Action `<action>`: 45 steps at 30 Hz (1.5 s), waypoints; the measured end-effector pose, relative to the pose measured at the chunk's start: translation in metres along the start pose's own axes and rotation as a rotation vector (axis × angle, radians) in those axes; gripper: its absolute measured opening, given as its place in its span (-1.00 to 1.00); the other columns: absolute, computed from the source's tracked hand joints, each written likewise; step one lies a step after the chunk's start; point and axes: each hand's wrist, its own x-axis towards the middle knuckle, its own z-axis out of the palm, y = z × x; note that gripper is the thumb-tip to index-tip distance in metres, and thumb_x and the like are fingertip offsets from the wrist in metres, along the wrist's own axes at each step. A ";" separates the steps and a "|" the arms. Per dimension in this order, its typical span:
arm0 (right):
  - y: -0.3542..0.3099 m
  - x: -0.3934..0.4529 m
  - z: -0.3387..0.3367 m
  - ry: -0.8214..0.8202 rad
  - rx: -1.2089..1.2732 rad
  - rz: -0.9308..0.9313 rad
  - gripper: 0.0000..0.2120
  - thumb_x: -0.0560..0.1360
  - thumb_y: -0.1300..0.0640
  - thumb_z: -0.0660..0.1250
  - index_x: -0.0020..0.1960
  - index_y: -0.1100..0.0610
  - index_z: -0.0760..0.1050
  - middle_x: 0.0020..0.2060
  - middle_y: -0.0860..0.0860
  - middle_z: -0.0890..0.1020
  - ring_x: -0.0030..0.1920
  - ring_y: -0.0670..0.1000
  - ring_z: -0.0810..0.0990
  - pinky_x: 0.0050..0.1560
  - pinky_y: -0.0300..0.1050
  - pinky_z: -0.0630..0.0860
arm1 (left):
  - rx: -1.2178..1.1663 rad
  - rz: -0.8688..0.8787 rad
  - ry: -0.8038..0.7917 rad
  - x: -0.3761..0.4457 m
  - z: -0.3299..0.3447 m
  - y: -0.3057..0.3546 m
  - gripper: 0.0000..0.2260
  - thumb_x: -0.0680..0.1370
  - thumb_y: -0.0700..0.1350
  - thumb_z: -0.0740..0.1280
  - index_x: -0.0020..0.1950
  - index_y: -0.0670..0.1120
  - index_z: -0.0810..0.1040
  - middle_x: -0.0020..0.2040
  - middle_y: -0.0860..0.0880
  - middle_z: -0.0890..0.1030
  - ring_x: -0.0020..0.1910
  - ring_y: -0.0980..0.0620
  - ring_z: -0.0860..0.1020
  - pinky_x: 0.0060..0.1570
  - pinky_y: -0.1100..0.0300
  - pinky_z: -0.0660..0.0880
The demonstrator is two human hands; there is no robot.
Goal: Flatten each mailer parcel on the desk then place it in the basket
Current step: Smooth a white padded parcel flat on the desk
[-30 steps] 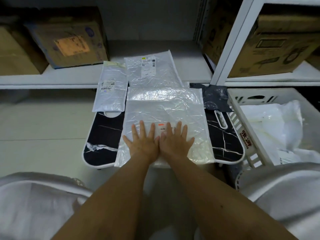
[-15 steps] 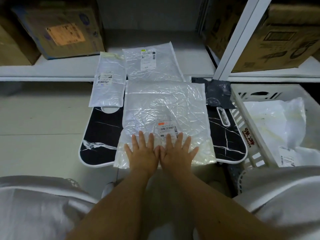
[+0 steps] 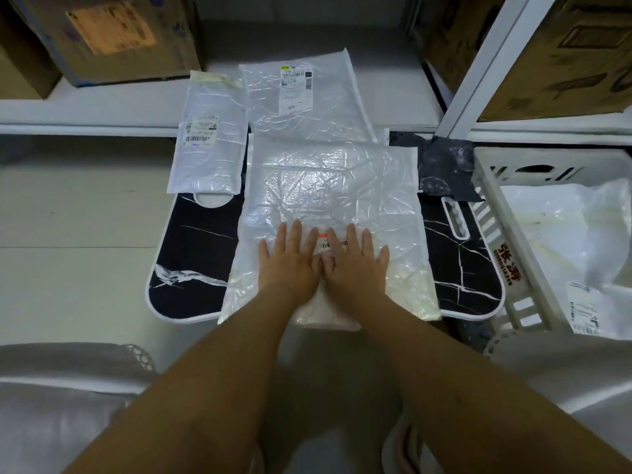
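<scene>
A large crinkled white mailer [image 3: 331, 189] lies across the middle of the black marble-pattern desk [image 3: 195, 258]. My left hand [image 3: 290, 265] and my right hand [image 3: 355, 268] press flat on its near half, side by side, fingers straight, partly covering its barcode label. Behind it lie a second white mailer [image 3: 301, 97] and a narrow white mailer [image 3: 210, 138] at the left. A dark mailer [image 3: 444, 169] sits at the desk's far right corner. The white slatted basket [image 3: 492, 213] stands to the right and holds white mailers [image 3: 561, 241].
Cardboard boxes [image 3: 116, 32] stand on the white shelf behind the desk, with more boxes [image 3: 561, 59] on the right beyond a white shelf post [image 3: 478, 73]. Pale floor lies to the left of the desk. My white-clothed knees fill the lower corners.
Both hands slid toward me over the mailer, then away again up onto its label, pressing it flatter. The camera has tilted slightly.
</scene>
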 end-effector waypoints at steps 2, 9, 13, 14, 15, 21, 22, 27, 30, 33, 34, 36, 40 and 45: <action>0.000 0.004 -0.001 0.016 -0.002 0.009 -0.50 0.62 -0.17 -0.10 0.54 -0.15 0.00 0.56 0.04 0.04 0.54 0.18 -0.03 0.43 0.33 -0.07 | -0.017 -0.003 -0.004 0.003 -0.001 0.000 -0.51 0.63 0.13 -0.14 0.57 0.13 -0.11 0.58 -0.01 -0.14 0.55 -0.07 -0.18 0.47 -0.20 -0.11; 0.000 0.037 -0.021 0.315 -0.062 -0.059 -0.69 0.57 -0.07 0.11 0.10 0.02 0.55 0.05 0.10 0.56 0.09 0.18 0.50 0.19 0.15 0.32 | 0.008 -0.054 0.303 0.035 -0.028 0.013 -0.78 0.63 -0.01 0.09 0.19 -0.06 0.38 0.11 -0.04 0.51 0.12 -0.09 0.45 0.09 0.02 0.35; 0.018 0.059 -0.025 0.264 -0.037 -0.038 -0.51 0.57 -0.11 0.14 0.45 -0.01 0.23 0.51 0.12 0.19 0.52 0.18 0.08 0.44 0.26 0.01 | 0.182 -0.038 0.280 0.059 -0.037 0.010 -0.49 0.60 0.13 0.06 0.50 -0.03 0.09 0.43 -0.18 0.23 0.41 -0.20 0.21 0.36 -0.17 0.16; 0.022 0.061 -0.021 0.180 -0.032 -0.052 -0.47 0.59 -0.16 0.05 0.51 -0.06 0.09 0.55 0.08 0.05 0.54 0.17 -0.04 0.45 0.28 -0.04 | 0.208 0.003 0.229 0.060 -0.033 0.009 -0.42 0.60 0.18 -0.01 0.56 0.03 -0.10 0.54 -0.18 0.00 0.51 -0.25 -0.01 0.40 -0.27 0.00; 0.025 0.063 -0.017 0.104 -0.026 -0.061 -0.46 0.60 -0.20 -0.04 0.54 -0.11 -0.01 0.57 0.05 -0.03 0.55 0.17 -0.09 0.47 0.29 -0.06 | 0.198 0.029 0.173 0.064 -0.027 0.008 -0.42 0.60 0.21 -0.08 0.55 0.11 -0.23 0.57 -0.11 -0.19 0.52 -0.26 -0.18 0.40 -0.34 -0.08; 0.029 0.069 -0.013 0.039 -0.039 -0.044 -0.46 0.58 -0.25 -0.11 0.53 -0.16 0.03 0.56 0.00 0.00 0.54 0.16 -0.04 0.43 0.30 0.00 | 0.079 -0.005 -0.014 0.068 -0.016 0.003 -0.49 0.59 0.26 -0.21 0.51 0.26 -0.28 0.55 0.05 -0.30 0.50 -0.26 -0.30 0.37 -0.40 -0.05; 0.029 0.070 -0.014 0.050 -0.049 -0.044 -0.47 0.58 -0.25 -0.09 0.52 -0.16 0.06 0.55 0.01 0.05 0.53 0.17 0.00 0.42 0.30 0.03 | 0.090 -0.005 -0.022 0.068 -0.017 0.003 -0.49 0.59 0.26 -0.21 0.51 0.25 -0.27 0.56 0.05 -0.28 0.51 -0.25 -0.27 0.37 -0.39 -0.05; 0.025 0.083 -0.025 0.288 -0.060 -0.030 -0.47 0.54 -0.19 0.07 0.42 0.05 0.27 0.26 0.08 0.46 0.25 0.13 0.39 0.25 0.15 0.27 | 0.093 -0.060 0.211 0.075 -0.036 0.007 -0.51 0.60 0.20 -0.03 0.47 0.01 0.20 0.36 -0.08 0.34 0.33 -0.13 0.31 0.32 -0.16 0.24; 0.028 0.093 -0.029 0.467 -0.081 -0.040 -0.44 0.54 -0.12 0.15 0.49 0.06 0.24 0.40 0.17 0.35 0.43 0.18 0.27 0.39 0.26 0.11 | 0.165 -0.032 0.346 0.086 -0.043 0.004 -0.40 0.56 0.23 0.03 0.51 -0.02 0.08 0.44 -0.16 0.19 0.45 -0.18 0.13 0.43 -0.24 0.04; 0.033 0.099 -0.021 0.225 -0.060 -0.065 -0.37 0.58 -0.25 -0.04 0.57 -0.08 -0.09 0.57 0.09 -0.09 0.54 0.22 -0.14 0.43 0.38 -0.09 | 0.165 0.003 0.229 0.094 -0.031 -0.003 -0.33 0.51 0.38 -0.12 0.52 0.18 -0.30 0.55 -0.07 -0.31 0.50 -0.29 -0.28 0.38 -0.39 -0.13; 0.035 0.101 -0.018 0.146 -0.032 -0.041 -0.36 0.57 -0.30 -0.09 0.56 -0.12 -0.15 0.56 0.06 -0.17 0.54 0.24 -0.20 0.43 0.39 -0.08 | 0.120 -0.019 0.168 0.097 -0.025 -0.005 -0.33 0.49 0.42 -0.16 0.51 0.22 -0.31 0.54 -0.04 -0.34 0.49 -0.31 -0.29 0.37 -0.42 -0.10; 0.038 0.106 -0.015 0.068 -0.010 -0.015 -0.35 0.55 -0.35 -0.14 0.56 -0.15 -0.17 0.56 0.03 -0.23 0.52 0.29 -0.23 0.43 0.40 -0.08 | 0.059 -0.058 0.079 0.102 -0.020 -0.011 -0.33 0.47 0.45 -0.20 0.51 0.26 -0.29 0.55 -0.01 -0.33 0.49 -0.33 -0.26 0.37 -0.42 -0.06; 0.038 0.109 -0.013 0.027 -0.052 -0.001 -0.35 0.54 -0.37 -0.17 0.55 -0.15 -0.15 0.56 0.04 -0.23 0.51 0.32 -0.22 0.42 0.41 -0.08 | 0.075 -0.068 0.026 0.104 -0.022 -0.009 -0.33 0.46 0.46 -0.19 0.51 0.27 -0.25 0.56 -0.02 -0.27 0.50 -0.32 -0.24 0.37 -0.41 -0.05; 0.036 0.111 -0.014 0.001 -0.066 0.010 -0.34 0.53 -0.38 -0.18 0.55 -0.15 -0.14 0.56 0.04 -0.23 0.51 0.32 -0.23 0.42 0.41 -0.09 | 0.089 -0.084 -0.002 0.104 -0.023 -0.008 -0.32 0.47 0.46 -0.20 0.52 0.24 -0.26 0.56 -0.02 -0.28 0.50 -0.30 -0.26 0.38 -0.40 -0.07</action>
